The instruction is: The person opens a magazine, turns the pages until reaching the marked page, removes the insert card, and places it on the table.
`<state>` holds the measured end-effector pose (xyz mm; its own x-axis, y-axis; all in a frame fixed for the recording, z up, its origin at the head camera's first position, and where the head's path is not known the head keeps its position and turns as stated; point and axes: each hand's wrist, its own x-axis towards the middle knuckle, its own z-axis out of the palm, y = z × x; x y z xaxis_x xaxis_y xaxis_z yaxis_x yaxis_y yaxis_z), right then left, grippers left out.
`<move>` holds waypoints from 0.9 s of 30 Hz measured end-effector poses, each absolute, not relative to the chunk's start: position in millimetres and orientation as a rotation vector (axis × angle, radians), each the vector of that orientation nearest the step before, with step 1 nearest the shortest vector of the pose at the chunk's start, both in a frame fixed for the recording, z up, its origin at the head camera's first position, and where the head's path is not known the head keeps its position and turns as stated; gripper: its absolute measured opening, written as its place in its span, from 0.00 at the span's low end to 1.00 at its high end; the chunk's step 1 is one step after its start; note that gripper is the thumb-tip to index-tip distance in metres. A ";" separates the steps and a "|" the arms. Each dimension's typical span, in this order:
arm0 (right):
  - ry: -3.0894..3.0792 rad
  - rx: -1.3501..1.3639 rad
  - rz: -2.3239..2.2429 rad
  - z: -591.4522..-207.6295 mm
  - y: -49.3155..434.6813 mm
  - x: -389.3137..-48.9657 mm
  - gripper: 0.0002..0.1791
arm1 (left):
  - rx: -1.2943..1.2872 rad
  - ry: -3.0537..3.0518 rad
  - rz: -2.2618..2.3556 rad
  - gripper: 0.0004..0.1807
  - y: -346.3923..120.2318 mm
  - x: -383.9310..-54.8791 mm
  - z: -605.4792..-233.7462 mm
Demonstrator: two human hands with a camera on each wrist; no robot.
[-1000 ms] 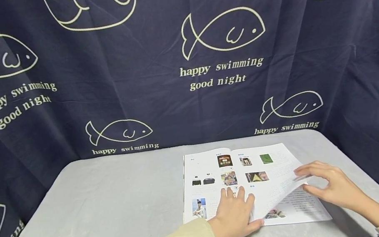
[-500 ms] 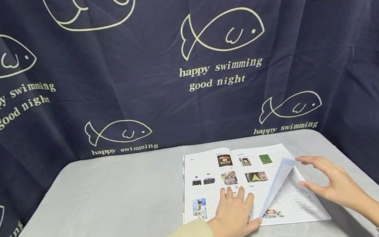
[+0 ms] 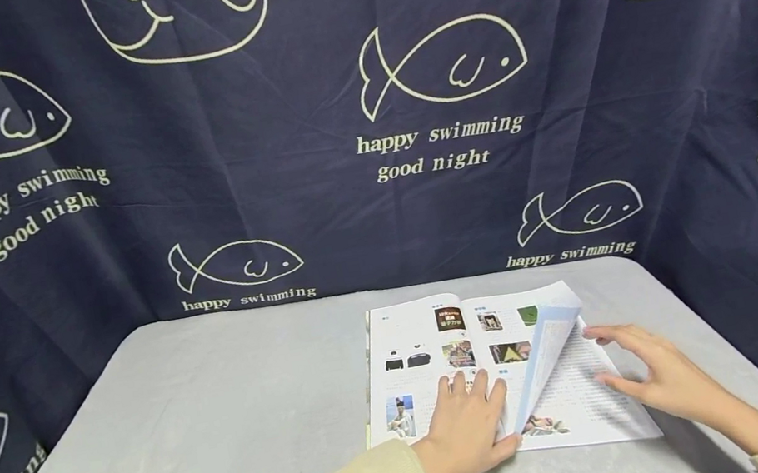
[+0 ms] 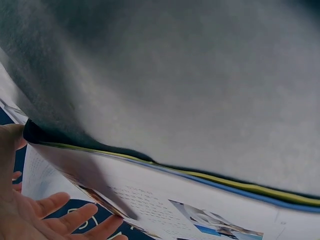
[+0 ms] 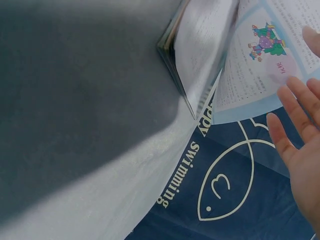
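An open magazine (image 3: 396, 335) lies on the table, with printed text and small photos on its pages. My left hand (image 3: 466, 428) rests spread over the lower middle of it, fingers pointing away from me. One right-hand page (image 3: 547, 338) stands lifted and curls leftward, showing a light-blue border on its underside. Beside that page's outer edge is my right hand (image 3: 664, 365), thumb and fingers apart, fingertips right at the paper. In the right wrist view the lifted page (image 5: 250, 82) shows a colourful cartoon, and the hand's straight fingers overlap its edge.
A pale grey cloth covers the table (image 3: 228, 415), which extends to the left of the magazine. Dark blue curtain (image 3: 311, 198) with white fish drawings and lettering hangs behind the table and on both sides.
The page has lifted and curled further left, exposing its blue-bordered underside and more of the page below. My right hand has moved off the page's corner a little; my left hand has stayed put.
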<state>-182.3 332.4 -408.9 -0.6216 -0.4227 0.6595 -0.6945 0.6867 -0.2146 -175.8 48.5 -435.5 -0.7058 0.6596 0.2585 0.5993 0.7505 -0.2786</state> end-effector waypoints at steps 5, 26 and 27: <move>-2.356 0.877 0.574 -412.5 331.1 -181.6 0.36 | -0.953 -2.586 0.236 0.40 48.3 -175.5 -435.9; -2.484 0.882 0.474 -421.9 330.3 -174.3 0.35 | -0.967 -2.520 0.094 0.58 47.6 -176.9 -434.6; -2.488 0.883 0.471 -422.4 330.5 -174.0 0.34 | -0.972 -2.516 0.092 0.59 47.5 -177.0 -434.8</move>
